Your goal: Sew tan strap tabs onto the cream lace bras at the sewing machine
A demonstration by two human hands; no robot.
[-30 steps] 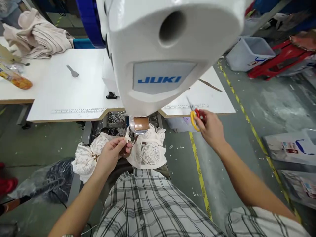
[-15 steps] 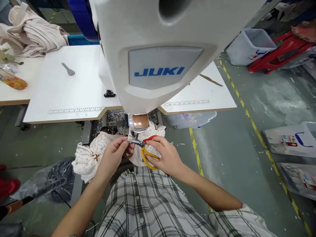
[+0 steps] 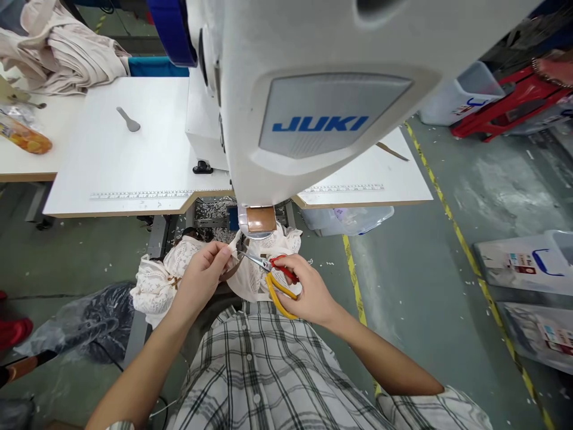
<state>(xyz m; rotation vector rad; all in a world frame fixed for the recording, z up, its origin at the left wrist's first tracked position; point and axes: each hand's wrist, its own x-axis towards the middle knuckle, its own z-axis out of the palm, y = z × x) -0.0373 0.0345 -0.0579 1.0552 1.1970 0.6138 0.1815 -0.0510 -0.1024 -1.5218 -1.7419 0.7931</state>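
Observation:
My left hand [image 3: 208,270] pinches the edge of a white lace garment [image 3: 246,285] between thumb and fingers, just below the sewing machine's head. A narrow brown strip [image 3: 233,270] hangs beside those fingertips. My right hand [image 3: 312,291] grips scissors [image 3: 271,284] with one red and one yellow handle. Their blades point left, with the tips close to the pinched fabric; whether they touch it I cannot tell. More white lace fabric [image 3: 152,285] with a small brown bow lies bunched at the left.
A white JUKI sewing machine [image 3: 320,122] overhangs both hands. Its white table [image 3: 111,161] carries a grey spoon-shaped piece [image 3: 128,120] and printed rulers. Folded cream fabric [image 3: 74,51] lies back left. Plastic bins [image 3: 528,260] stand on the floor at right.
The scissors and my right hand have moved right, drawing the blades away from my left fingertips. My left hand has shifted slightly up and left. The view has moved a little.

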